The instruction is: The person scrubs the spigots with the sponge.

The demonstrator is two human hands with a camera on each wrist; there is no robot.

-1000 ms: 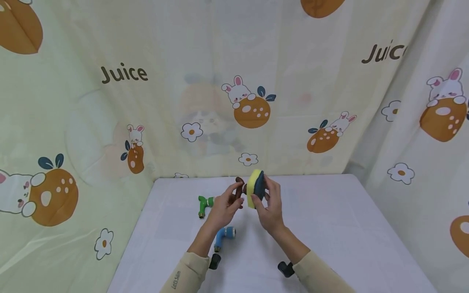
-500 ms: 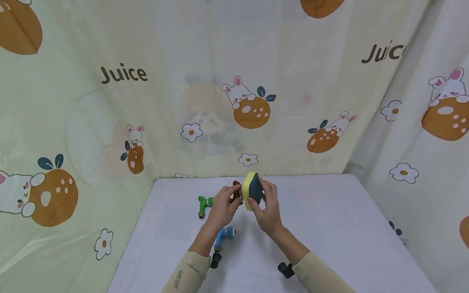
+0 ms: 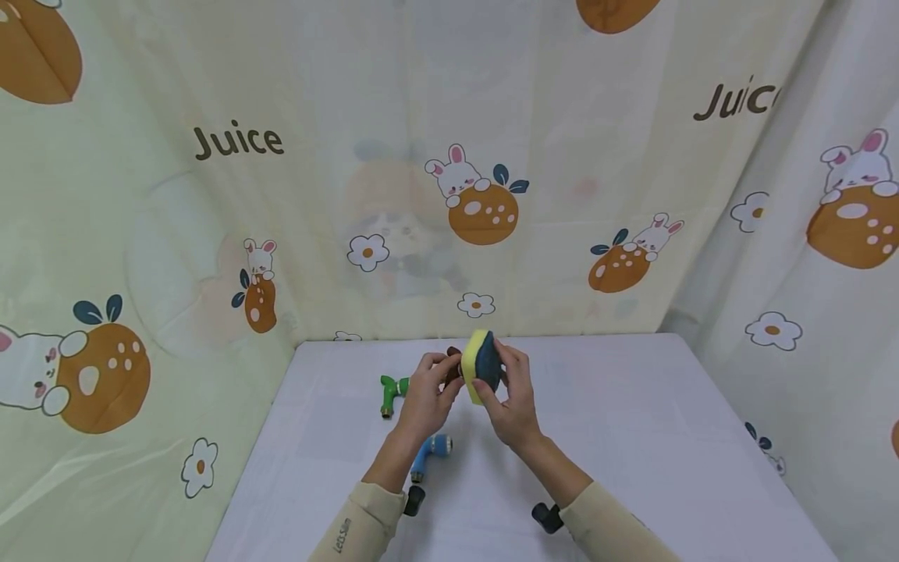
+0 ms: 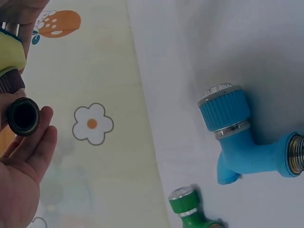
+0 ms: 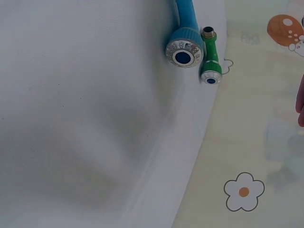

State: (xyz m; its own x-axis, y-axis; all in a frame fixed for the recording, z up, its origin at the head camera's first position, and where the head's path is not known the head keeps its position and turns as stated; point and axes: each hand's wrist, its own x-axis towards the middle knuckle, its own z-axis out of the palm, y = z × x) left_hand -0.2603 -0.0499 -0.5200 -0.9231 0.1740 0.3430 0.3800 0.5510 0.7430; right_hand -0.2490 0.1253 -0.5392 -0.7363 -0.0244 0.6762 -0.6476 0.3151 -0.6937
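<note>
Above the white table (image 3: 632, 437), my left hand (image 3: 430, 393) holds a brown tap (image 3: 453, 371); in the left wrist view its dark round opening (image 4: 22, 116) sits between my fingers. My right hand (image 3: 509, 394) grips a yellow sponge with a dark blue scouring side (image 3: 481, 365) and presses it against the brown tap. The sponge's yellow edge (image 4: 10, 57) shows just above the tap. On the table below lie a blue tap (image 3: 430, 453) and a green tap (image 3: 390, 393).
Printed cloth with "Juice" lettering (image 3: 237, 142) hangs behind and on both sides of the table. Small black wrist-camera mounts (image 3: 546, 517) sit at my cuffs. The blue tap (image 5: 185, 45) and green tap (image 5: 209, 59) lie close to the table's left edge.
My right hand has brought the sponge left and slightly down onto the brown tap, which is now mostly hidden behind it. The taps on the table have not moved.
</note>
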